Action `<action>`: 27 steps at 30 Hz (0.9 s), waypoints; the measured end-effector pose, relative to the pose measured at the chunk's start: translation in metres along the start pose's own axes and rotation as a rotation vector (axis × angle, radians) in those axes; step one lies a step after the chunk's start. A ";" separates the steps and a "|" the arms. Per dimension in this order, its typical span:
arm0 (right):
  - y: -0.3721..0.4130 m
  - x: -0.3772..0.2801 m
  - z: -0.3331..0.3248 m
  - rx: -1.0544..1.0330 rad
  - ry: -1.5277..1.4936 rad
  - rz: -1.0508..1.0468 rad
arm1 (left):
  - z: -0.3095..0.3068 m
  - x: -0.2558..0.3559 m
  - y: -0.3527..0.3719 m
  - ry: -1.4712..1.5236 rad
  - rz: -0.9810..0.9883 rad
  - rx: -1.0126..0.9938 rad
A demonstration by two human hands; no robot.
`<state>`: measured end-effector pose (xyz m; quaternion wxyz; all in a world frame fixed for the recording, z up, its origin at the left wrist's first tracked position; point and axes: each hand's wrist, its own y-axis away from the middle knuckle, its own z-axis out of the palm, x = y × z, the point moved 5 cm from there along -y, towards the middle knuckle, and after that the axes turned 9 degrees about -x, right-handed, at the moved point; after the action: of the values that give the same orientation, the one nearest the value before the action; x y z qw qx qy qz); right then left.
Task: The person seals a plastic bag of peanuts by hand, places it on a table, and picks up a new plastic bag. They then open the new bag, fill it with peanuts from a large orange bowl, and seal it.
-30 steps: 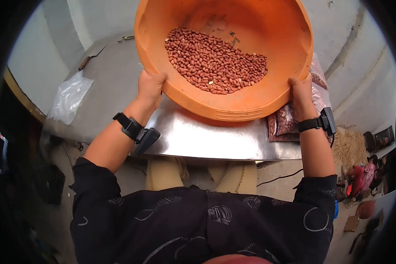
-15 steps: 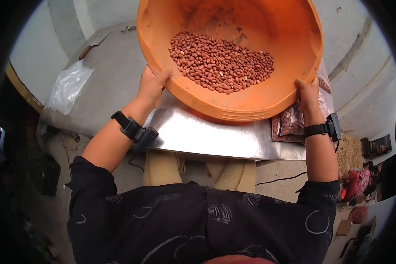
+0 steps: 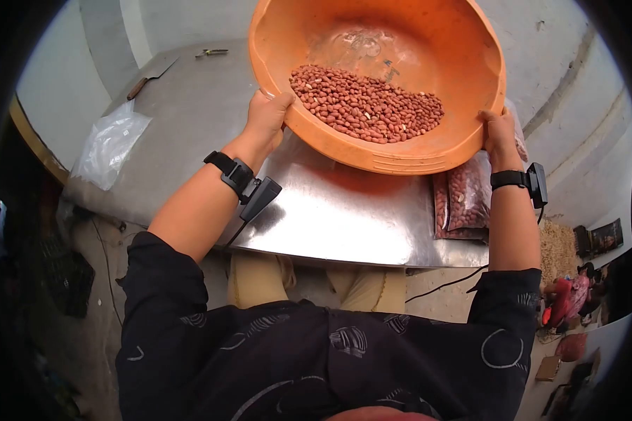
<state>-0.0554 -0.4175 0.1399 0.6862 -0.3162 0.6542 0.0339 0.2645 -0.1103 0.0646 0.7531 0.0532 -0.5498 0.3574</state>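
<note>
A big orange plastic basin [image 3: 400,160] is held up over the metal table, tilted so that its inside faces me. Red-skinned peanuts [image 3: 365,105] lie heaped along its lower wall. My left hand [image 3: 265,116] grips the rim on the left, thumb over the edge. On the right side, my right hand [image 3: 500,133] clasps the rim the same way. Below the right hand, clear bags of peanuts [image 3: 467,196] rest on the table, partly hidden by the basin and my right forearm.
On the metal table [image 3: 196,105] lie a knife [image 3: 151,78], a small yellow-handled tool [image 3: 212,52] and a crumpled clear plastic bag [image 3: 112,144]. Dark cables run below the table. At the far right, a person in red [image 3: 567,298] is near a tan heap [image 3: 556,249] on the floor.
The basin has moved slightly away from me and its left side has shifted right, with both hands still on its rim. More of the peanut bags and tabletop shows.
</note>
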 end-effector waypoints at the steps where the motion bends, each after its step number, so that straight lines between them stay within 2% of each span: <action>1: -0.004 0.003 -0.001 -0.025 0.006 0.010 | 0.000 -0.001 0.001 -0.002 0.000 0.007; 2: -0.007 0.006 -0.003 -0.049 0.011 0.018 | -0.003 -0.004 0.001 -0.019 -0.029 0.021; 8: 0.009 -0.015 0.000 0.173 0.303 0.033 | -0.014 -0.002 0.007 -0.115 -0.186 0.011; 13: 0.009 -0.024 -0.002 0.200 0.547 -0.037 | -0.027 -0.002 0.006 -0.191 -0.220 -0.058; 17: -0.001 -0.027 -0.003 0.127 0.654 -0.149 | -0.041 0.000 0.009 -0.242 -0.282 0.007; 20: 0.006 -0.035 0.006 0.226 1.026 -0.236 | -0.042 0.012 0.018 -0.260 -0.272 0.015; 23: 0.023 -0.050 0.020 0.251 1.005 -0.340 | -0.053 0.021 0.027 -0.290 -0.254 0.081; 26: 0.053 -0.064 0.047 0.099 0.753 -0.557 | -0.062 0.044 0.048 -0.337 -0.172 0.119; 27: 0.068 -0.069 0.061 0.031 0.698 -0.557 | -0.066 0.051 0.054 -0.361 -0.140 0.138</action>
<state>-0.0432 -0.3091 0.1733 0.4119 -0.4627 0.7368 -0.2708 0.2917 -0.0146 0.0655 0.6598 0.2058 -0.6451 0.3258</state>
